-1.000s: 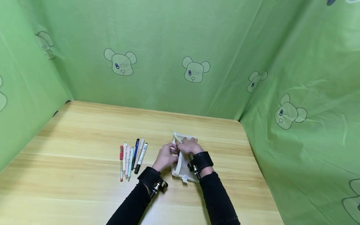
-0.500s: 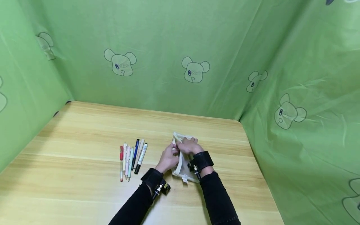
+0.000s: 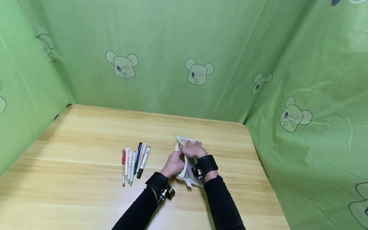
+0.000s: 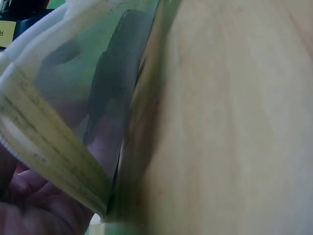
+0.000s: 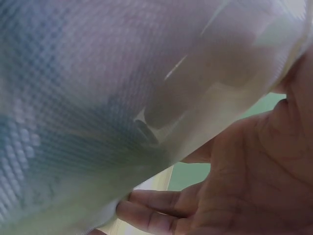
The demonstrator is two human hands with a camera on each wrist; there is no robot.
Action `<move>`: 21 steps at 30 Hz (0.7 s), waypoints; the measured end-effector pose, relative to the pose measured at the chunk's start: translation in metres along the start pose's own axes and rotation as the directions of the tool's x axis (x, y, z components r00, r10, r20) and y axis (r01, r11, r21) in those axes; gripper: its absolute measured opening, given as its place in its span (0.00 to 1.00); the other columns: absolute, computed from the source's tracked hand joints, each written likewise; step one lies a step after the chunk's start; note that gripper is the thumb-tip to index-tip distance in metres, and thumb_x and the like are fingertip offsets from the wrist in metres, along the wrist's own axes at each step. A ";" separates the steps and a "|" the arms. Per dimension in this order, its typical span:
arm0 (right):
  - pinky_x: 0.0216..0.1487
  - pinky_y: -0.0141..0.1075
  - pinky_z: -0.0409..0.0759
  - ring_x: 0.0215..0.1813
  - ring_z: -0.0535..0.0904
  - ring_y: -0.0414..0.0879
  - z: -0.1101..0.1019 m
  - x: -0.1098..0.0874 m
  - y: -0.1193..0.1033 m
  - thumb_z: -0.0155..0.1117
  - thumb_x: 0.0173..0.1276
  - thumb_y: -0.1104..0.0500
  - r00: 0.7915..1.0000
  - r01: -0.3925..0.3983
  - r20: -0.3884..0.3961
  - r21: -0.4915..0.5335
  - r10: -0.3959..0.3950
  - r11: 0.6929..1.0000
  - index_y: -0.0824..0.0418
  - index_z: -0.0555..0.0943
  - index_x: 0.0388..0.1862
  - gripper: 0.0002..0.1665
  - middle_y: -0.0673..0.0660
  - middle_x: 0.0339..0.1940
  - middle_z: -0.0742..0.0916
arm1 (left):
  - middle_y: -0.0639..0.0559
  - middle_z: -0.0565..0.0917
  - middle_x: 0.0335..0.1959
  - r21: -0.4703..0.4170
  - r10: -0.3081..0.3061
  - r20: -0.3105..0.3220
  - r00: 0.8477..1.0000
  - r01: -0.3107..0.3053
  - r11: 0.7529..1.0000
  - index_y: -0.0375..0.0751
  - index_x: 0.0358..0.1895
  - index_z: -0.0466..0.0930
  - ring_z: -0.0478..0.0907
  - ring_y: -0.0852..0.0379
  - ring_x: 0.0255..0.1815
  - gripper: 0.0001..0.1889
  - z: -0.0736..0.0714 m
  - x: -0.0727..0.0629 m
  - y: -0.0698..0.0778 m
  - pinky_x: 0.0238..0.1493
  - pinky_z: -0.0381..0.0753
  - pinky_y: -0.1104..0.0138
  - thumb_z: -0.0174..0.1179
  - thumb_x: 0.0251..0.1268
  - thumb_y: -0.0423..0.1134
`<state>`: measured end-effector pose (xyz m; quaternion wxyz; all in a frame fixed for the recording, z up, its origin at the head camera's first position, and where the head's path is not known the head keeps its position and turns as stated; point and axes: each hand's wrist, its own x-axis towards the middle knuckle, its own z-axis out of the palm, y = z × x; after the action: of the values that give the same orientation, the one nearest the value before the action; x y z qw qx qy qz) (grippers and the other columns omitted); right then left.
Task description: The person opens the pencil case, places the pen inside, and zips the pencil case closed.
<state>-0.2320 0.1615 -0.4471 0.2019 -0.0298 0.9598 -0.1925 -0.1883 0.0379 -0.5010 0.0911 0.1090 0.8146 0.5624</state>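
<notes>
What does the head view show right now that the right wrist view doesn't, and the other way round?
Only the head view: the pens lying on the table, the black sleeves, the bear outlines and the left hand in clear view.

Only the right wrist view: the creased palm of the right hand and a fine grid texture on the pouch.

Both: the right hand touching the pouch, with green behind. The dark shapes through the pouch's wall are too blurred to identify.

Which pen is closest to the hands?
The white pen with the black end! It lies farthest right, so it's nearest the left hand. The other pens all lie farther left.
</notes>
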 end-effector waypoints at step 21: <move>0.69 0.58 0.69 0.70 0.59 0.70 0.002 -0.003 -0.001 0.43 0.75 0.41 1.000 -0.003 -0.012 0.014 0.003 1.000 0.74 0.62 0.76 0.44 0.80 0.70 0.68 | 0.37 0.85 0.41 0.156 0.040 0.067 0.997 -0.050 0.986 0.30 0.53 0.79 0.79 0.50 0.41 0.22 0.000 -0.001 0.004 0.41 0.78 0.66 0.61 0.50 0.24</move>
<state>-0.2284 0.1602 -0.4476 0.1966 -0.0259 0.9597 -0.1992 -0.1872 0.0392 -0.4974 0.0955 0.1522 0.8505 0.4944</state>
